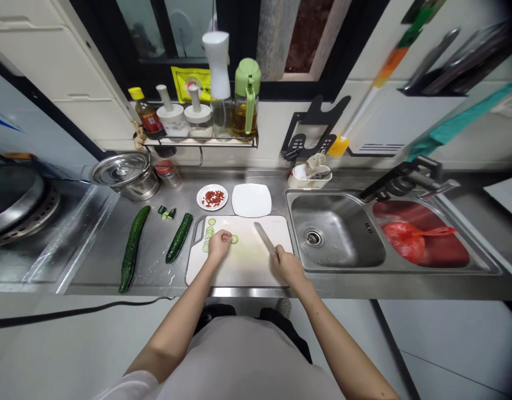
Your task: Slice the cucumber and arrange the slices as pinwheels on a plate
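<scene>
My right hand (287,263) is wrapped round the handle of a knife (264,236), its blade slanting up and left over the white cutting board (247,275). My left hand (219,244) is over the board's left half, fingers pinched at a round cucumber slice (234,239). Beside it, along the board's left side, several cucumber slices (208,235) lie in a row, partly covered by the hand. A shorter cucumber (179,238) rests on the counter just left of the board, and a longer whole cucumber (134,248) lies farther left.
Behind the board stand a small plate of chopped red pieces (213,198) and a white square plate (251,200). Cucumber end pieces (167,213) lie near a steel pot (128,176). To the right is a sink (337,233), with a red bag (408,242) in its second basin.
</scene>
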Available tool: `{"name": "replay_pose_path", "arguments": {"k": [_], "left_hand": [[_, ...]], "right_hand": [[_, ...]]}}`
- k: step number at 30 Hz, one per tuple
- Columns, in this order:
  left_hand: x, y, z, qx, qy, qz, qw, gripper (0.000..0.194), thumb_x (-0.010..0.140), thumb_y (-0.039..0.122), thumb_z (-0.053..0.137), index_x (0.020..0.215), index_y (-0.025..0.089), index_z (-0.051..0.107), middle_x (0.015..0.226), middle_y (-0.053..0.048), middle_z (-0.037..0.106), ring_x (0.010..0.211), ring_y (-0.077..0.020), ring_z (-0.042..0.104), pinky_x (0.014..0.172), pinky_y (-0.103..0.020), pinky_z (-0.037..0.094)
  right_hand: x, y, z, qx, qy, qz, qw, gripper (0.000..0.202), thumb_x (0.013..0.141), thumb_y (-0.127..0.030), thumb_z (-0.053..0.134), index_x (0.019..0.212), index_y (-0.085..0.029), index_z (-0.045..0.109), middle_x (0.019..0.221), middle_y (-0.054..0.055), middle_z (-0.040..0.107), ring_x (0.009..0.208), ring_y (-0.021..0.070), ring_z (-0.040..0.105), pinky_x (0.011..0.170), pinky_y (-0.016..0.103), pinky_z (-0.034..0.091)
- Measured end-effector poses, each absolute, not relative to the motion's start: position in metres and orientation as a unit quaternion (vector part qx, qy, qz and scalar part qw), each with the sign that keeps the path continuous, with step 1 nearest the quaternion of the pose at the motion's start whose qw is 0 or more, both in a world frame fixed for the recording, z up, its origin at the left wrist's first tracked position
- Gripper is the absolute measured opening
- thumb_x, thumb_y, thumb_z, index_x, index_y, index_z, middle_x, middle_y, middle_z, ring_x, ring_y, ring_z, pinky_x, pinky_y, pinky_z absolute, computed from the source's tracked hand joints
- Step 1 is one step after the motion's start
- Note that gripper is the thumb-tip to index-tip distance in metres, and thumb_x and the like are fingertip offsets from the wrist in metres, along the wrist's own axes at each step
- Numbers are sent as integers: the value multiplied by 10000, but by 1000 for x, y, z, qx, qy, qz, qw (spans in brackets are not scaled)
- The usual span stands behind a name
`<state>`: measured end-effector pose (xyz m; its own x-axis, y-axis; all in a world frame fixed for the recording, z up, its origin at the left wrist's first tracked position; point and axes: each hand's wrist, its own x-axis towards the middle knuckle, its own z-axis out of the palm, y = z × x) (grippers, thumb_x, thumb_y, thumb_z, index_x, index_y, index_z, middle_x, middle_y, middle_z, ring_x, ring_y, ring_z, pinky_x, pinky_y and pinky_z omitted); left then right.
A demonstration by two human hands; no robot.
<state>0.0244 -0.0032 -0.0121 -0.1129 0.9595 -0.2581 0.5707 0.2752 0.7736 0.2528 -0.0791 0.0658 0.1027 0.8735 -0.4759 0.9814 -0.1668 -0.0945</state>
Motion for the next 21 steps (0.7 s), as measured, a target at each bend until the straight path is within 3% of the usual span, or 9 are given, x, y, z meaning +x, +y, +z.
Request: {"name": "replay_pose_path", "arguments": {"k": [10,21], "left_hand": [[25,-7,-17,583,712,240,310,202,797,158,563,936,183,707,825,-40,692,789,-162,622,761,-266,454],[22,-1,-20,592,711,217,312,223,768,123,599,955,189,699,800,-25,680,800,-170,627,747,-263,447]], "right_hand": [[231,-98,79,640,727,-209,134,288,1025,-314,255,1146,-210,495,930,98,707,874,233,667,698,285,363],[224,-97,82,614,744,-213,156,247,1014,-261,284,1125,-204,497,943,102,709,898,231,669,701,284,370]]}}
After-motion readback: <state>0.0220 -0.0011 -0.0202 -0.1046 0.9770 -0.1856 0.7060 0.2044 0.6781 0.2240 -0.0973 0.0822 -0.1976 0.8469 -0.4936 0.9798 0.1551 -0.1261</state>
